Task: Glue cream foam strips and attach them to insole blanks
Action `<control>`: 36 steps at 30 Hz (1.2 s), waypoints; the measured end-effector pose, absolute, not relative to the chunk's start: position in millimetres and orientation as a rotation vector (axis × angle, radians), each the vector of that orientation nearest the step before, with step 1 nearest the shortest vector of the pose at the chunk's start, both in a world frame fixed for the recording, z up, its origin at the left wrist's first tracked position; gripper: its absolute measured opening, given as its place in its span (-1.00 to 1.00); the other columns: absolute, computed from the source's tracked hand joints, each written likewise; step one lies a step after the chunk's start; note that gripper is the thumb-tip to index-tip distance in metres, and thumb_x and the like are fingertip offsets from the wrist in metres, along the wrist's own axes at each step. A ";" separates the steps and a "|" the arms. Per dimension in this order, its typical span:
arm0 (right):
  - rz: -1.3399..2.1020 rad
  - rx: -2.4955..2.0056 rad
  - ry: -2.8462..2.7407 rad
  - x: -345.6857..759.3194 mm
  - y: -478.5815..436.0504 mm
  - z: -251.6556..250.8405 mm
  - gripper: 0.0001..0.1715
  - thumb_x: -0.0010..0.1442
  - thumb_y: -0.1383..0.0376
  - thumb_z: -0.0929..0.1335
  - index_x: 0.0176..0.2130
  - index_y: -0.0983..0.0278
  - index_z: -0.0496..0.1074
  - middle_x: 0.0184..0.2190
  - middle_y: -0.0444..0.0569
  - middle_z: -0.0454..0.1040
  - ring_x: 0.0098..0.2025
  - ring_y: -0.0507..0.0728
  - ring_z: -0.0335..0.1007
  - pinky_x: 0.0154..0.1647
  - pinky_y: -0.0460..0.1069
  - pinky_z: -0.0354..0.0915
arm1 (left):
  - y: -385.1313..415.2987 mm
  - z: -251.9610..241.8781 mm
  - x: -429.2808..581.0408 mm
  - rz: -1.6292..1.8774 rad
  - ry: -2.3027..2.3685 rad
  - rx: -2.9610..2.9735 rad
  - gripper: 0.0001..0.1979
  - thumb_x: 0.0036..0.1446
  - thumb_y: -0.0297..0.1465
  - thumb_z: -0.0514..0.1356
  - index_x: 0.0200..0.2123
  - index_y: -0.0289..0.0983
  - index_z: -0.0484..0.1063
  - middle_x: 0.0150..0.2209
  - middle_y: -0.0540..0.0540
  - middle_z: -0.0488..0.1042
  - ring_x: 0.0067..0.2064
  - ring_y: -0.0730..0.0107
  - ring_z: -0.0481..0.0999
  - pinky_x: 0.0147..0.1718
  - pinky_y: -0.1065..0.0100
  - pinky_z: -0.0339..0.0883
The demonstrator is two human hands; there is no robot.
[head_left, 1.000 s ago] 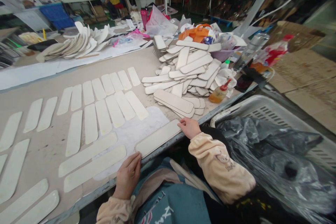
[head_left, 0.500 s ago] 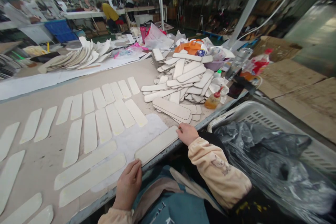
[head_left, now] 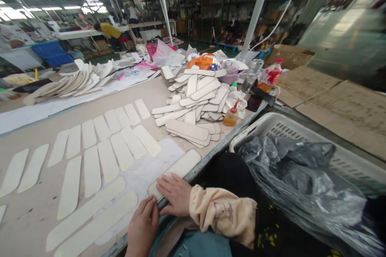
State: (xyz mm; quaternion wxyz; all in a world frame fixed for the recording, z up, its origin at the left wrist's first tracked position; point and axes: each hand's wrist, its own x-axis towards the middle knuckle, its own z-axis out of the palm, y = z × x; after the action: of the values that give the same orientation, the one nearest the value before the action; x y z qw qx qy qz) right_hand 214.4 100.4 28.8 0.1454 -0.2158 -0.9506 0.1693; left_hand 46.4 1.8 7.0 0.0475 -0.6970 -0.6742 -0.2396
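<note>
A long cream strip (head_left: 183, 164) lies slantwise at the near edge of the work table (head_left: 39, 204). My right hand (head_left: 175, 192) lies flat on the strip's near end, fingers stretched out. My left hand (head_left: 143, 227) rests at the table edge just below that same end, fingers together and touching it. Two more long strips (head_left: 90, 213) lie side by side to the left. Rows of shorter cream pieces (head_left: 105, 144) are spread over the table.
A heap of cream strips (head_left: 193, 100) sits at the far right of the table, with a glue bottle (head_left: 231, 115) beside it. A white basket (head_left: 301, 128) lined with dark plastic stands to my right. Curved white soles (head_left: 75, 82) are stacked at the back left. People work at distant tables.
My right hand has slid from the strip's far end to its near end, beside my left hand. The camera has lifted and turned a little.
</note>
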 end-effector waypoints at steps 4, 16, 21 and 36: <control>0.470 -0.781 -2.778 246.8 131.3 22.5 -0.13 0.22 -0.12 0.19 0.28 0.36 -0.01 0.28 0.07 -0.06 0.32 0.16 -0.26 0.31 0.15 -0.26 | 1.6 8.0 48.0 -0.730 -2.070 -2.103 -0.80 0.19 -0.36 0.03 -0.23 -0.23 0.43 -0.22 -0.11 0.51 -0.24 0.34 0.54 -0.26 0.34 0.46; 0.205 -1.178 -2.715 284.6 161.1 1.3 -0.17 0.25 -0.03 0.19 0.27 0.45 -0.01 0.29 0.12 -0.13 0.32 0.25 -0.28 0.28 0.20 -0.18 | -10.0 16.2 60.1 -0.831 -2.286 -1.976 -0.75 0.16 -0.43 0.04 -0.13 -0.23 0.44 -0.13 -0.13 0.50 -0.12 0.31 0.51 -0.11 0.26 0.45; 0.148 -1.152 -2.729 284.8 162.4 -1.9 -0.16 0.25 -0.04 0.18 0.27 0.47 0.00 0.29 0.13 -0.13 0.31 0.25 -0.27 0.28 0.19 -0.18 | -18.9 32.8 77.4 -0.912 -2.240 -1.910 -0.60 0.19 -0.44 0.02 0.11 -0.25 0.24 0.03 -0.22 0.39 0.08 0.24 0.37 0.02 0.16 0.35; -0.032 -1.094 -2.752 286.1 162.2 -9.6 -0.22 0.28 0.02 0.15 0.26 0.50 0.00 0.30 0.14 -0.15 0.31 0.27 -0.30 0.25 0.20 -0.13 | 26.2 16.5 99.2 -0.266 -2.217 -2.243 -0.25 0.17 -0.02 -0.06 0.26 -0.42 -0.07 0.30 -0.32 -0.07 0.32 0.08 -0.13 0.21 0.03 -0.04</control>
State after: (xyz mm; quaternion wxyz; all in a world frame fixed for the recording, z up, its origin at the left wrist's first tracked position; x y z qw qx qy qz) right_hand 286.1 162.2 -9.6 0.0899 -0.3678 -0.9255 -0.0109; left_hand 99.2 26.2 16.5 -0.0115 -0.7086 -0.7005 -0.0841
